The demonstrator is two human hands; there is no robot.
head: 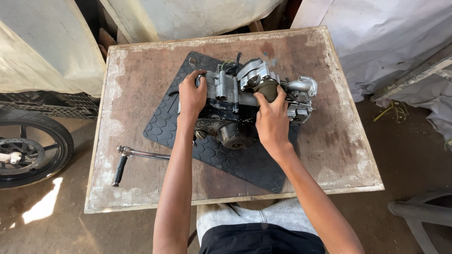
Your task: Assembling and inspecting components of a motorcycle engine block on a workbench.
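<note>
Resting on a black textured rubber mat (245,162) that likely cushions it on the worn wooden table (348,155), the grey metal motorcycle engine (245,101) lies between both hands. The left hand (192,98) clasps its left casing edge; the right hand (272,123) grips the cylinder side, seemingly steadying it. A chrome kick-start lever (129,160) lies apart.

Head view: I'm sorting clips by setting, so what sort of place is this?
Likely a small motorcycle repair workshop: both hands grip a motorcycle engine on a rubber mat over a worn wooden table, with a motorcycle wheel alongside.
</note>
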